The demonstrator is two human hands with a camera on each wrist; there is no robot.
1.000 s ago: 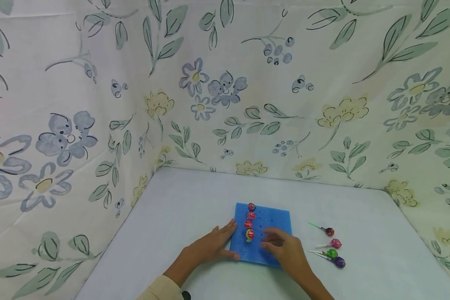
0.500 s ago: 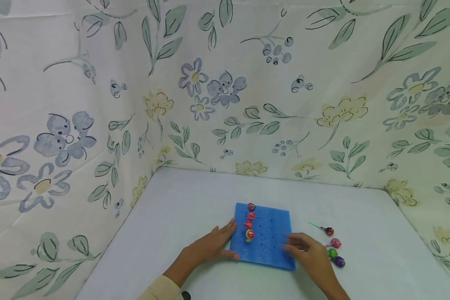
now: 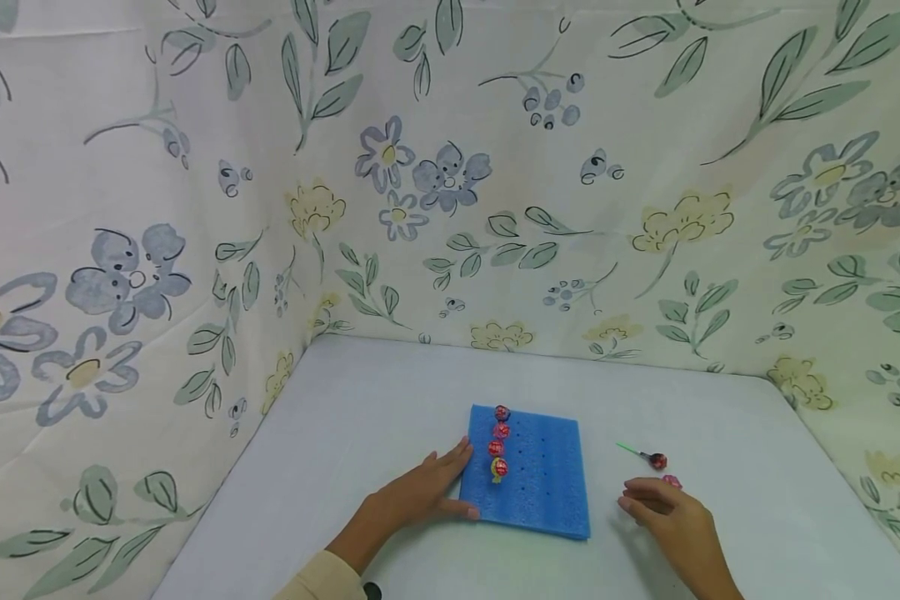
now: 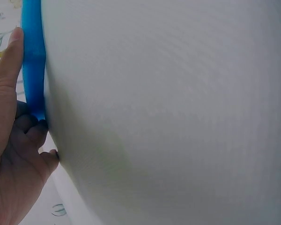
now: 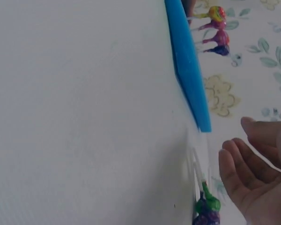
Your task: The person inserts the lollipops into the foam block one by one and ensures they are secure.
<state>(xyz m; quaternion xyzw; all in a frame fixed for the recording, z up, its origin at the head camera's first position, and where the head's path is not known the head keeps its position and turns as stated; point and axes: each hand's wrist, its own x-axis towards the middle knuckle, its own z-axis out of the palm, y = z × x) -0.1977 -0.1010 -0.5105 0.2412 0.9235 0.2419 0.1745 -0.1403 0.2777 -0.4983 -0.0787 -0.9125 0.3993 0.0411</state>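
Note:
A blue foam block [image 3: 547,500] with rows of small holes lies on the white table. Several wrapped lollipops [image 3: 496,448] stand in one column near its left side, the front one yellow and red. My left hand [image 3: 426,493] rests against the block's left edge, fingers extended and thumb at the near corner. To the right of the block, my right hand [image 3: 671,521] hovers with loosely bent fingers and nothing between them. Beside it in the right wrist view lie a green lollipop [image 5: 212,203] and a purple lollipop [image 5: 206,218], both hidden by the hand in the head view.
A dark red lollipop [image 3: 657,461] with a green stick lies right of the block. A pink lollipop [image 3: 672,481] shows partly behind my right hand. Floral fabric [image 3: 450,275] hangs at the table's back and sides.
My right hand has moved right, from above the foam block to over the loose lollipops, covering the green and purple ones. My left hand has stayed at the block's edge.

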